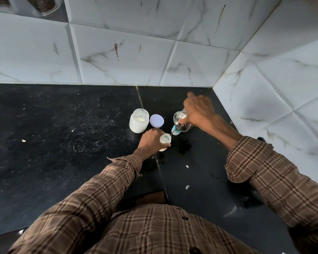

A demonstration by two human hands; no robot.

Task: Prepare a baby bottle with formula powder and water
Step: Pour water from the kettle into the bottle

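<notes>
My left hand (151, 141) grips a small pale baby bottle (165, 141) standing on the black counter, its mouth uncovered. My right hand (198, 112) holds a shiny steel cup (181, 121) tilted toward the bottle, and a thin stream of water runs from the cup's rim into the bottle's mouth. Behind the bottle stands an uncapped glass jar of white formula powder (139, 121), with its round white lid (156, 121) lying flat beside it. A small teal and white part (175, 132), probably the bottle's cap, sits under the cup, mostly hidden.
The black stone counter (62, 134) meets white marble-patterned wall tiles (127, 55) behind and on the right, forming a corner. Dark wet spots (184, 145) lie right of the bottle, and small white scraps (187, 186) lie near the front edge.
</notes>
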